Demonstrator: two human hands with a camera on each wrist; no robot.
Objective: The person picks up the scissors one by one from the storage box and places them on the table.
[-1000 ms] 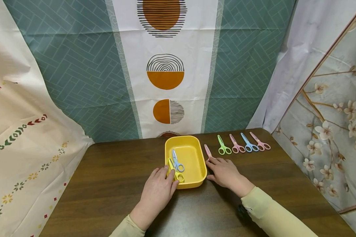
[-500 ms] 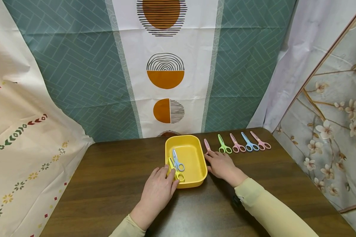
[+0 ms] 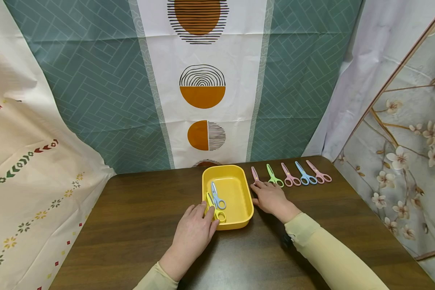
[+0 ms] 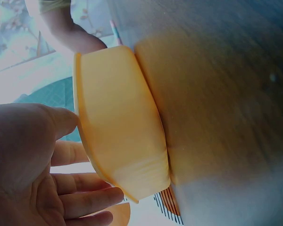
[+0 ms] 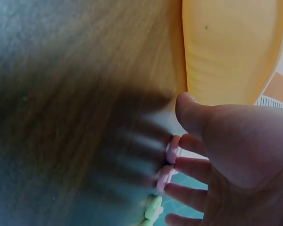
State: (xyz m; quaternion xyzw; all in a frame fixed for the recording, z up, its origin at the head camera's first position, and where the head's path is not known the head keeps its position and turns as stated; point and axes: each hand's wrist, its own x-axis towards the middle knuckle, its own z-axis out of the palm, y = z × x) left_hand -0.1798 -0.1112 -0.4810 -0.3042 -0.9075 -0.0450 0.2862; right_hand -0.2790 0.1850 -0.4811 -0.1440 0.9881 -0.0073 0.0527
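In the head view my left hand (image 3: 193,230) rests at the near left corner of a yellow tray (image 3: 247,197). Its thumb touches the rim in the left wrist view, and its loosely extended fingers (image 4: 87,203) lie along the side. Inside the tray are yellow scissors (image 3: 220,216) and blue scissors (image 3: 214,189). Right of the tray, my right hand (image 3: 272,198) touches the handle loops of pink scissors (image 3: 254,174) with fairly straight fingertips. The loops (image 5: 173,149) show under those fingers in the right wrist view; from above, the hand hides them.
Green scissors (image 3: 270,170), a second pink pair (image 3: 287,174), blue scissors (image 3: 303,173) and a third pink pair (image 3: 318,172) form a row at the back right of the brown table (image 3: 137,217). Patterned cloths (image 3: 217,52) hang behind and on both sides.
My right hand has slid the nearest pink scissors toward the back of the table, then slightly right, beside the green pair. My left hand and the tray have stayed in place.
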